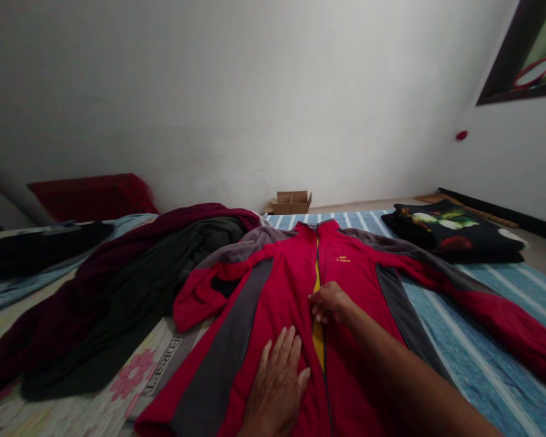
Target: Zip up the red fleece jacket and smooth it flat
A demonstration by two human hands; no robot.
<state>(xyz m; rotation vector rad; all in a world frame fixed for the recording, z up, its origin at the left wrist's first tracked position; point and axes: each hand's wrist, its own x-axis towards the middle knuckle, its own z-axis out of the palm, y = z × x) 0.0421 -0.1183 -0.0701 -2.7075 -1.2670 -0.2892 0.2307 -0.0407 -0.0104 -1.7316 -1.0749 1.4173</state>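
A red and grey zip-front jacket (273, 315) lies spread flat and face up on a blue striped mat (464, 340), its sleeves stretched out to either side. The front is unzipped, and a yellow lining (317, 340) shows between its halves. My right hand (330, 302) pinches the zipper edge of the jacket at mid-chest, fingers closed on the fabric. My left hand (277, 382) rests flat on the jacket's lower front, fingers spread, just left of the zipper.
A heap of maroon and dark green clothes (131, 285) lies left of the jacket on a floral mattress (131, 376). A folded black printed cloth (450, 230) sits at right. Behind stand a cardboard box (291, 203) and a red cushion (93, 196), against a white wall.
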